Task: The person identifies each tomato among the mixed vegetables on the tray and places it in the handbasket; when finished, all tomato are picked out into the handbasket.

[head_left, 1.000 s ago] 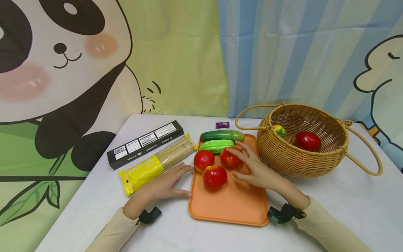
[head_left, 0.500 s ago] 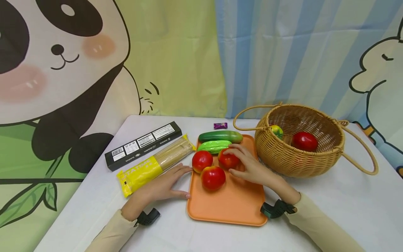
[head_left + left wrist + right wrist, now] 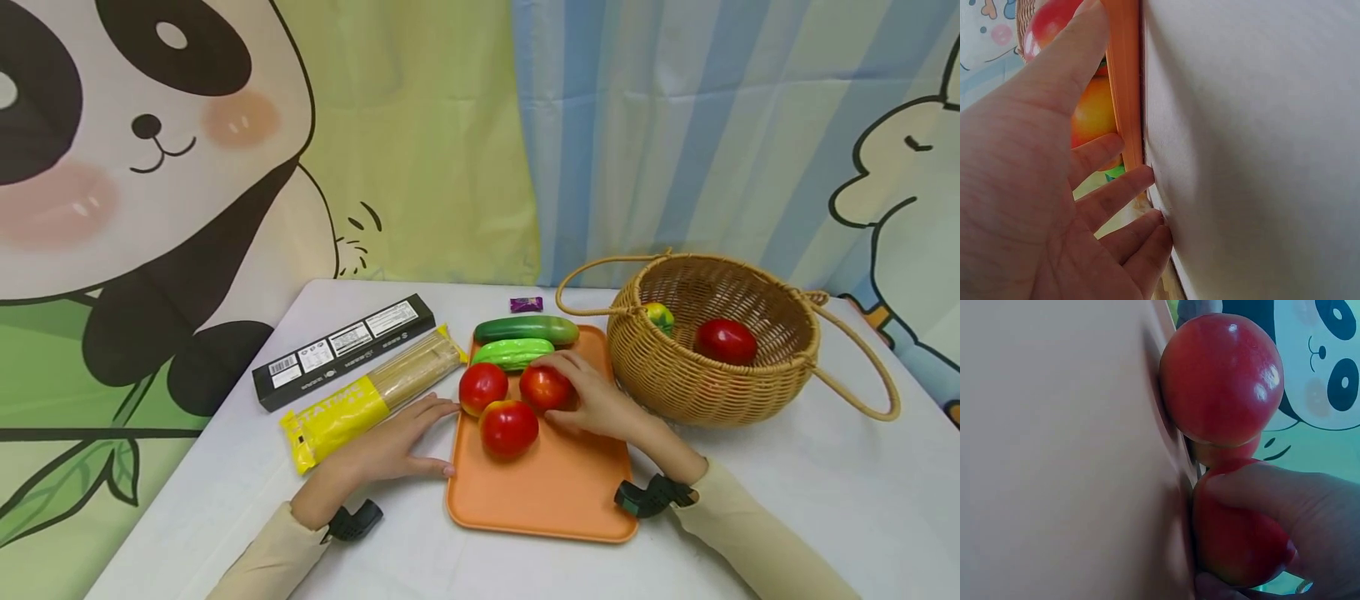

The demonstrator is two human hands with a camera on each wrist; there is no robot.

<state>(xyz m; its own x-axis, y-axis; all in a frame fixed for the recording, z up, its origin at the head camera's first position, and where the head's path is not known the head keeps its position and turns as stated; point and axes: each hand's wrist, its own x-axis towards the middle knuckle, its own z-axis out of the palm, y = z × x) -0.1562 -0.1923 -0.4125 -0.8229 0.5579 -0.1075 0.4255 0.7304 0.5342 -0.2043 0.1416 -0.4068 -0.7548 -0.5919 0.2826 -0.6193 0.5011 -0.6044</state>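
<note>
An orange tray (image 3: 543, 500) bears three red apples, a bumpy light green bitter gourd (image 3: 513, 354) and a dark green cucumber (image 3: 527, 329). My right hand (image 3: 600, 404) grips the right-hand apple (image 3: 543, 387), which sits on the tray; the right wrist view shows my thumb (image 3: 1254, 487) curled over it. Beside it lie the left apple (image 3: 482, 388) and the front apple (image 3: 509, 429). My left hand (image 3: 393, 442) is at the tray's left edge, fingers spread and relaxed, holding nothing. In the left wrist view its fingertips (image 3: 1110, 147) are by the orange rim.
A wicker basket (image 3: 705, 396) with raised side handles stands right of the tray, holding a red fruit (image 3: 726, 341) and a yellow-green one (image 3: 660, 317). Left lie a yellow noodle packet (image 3: 345, 421) and a black box (image 3: 341, 354). A purple wrapped sweet (image 3: 526, 304) is behind the tray.
My right hand has moved slightly left and down, its fingers closing round the right-hand apple. The left hand has stayed at the tray's edge.
</note>
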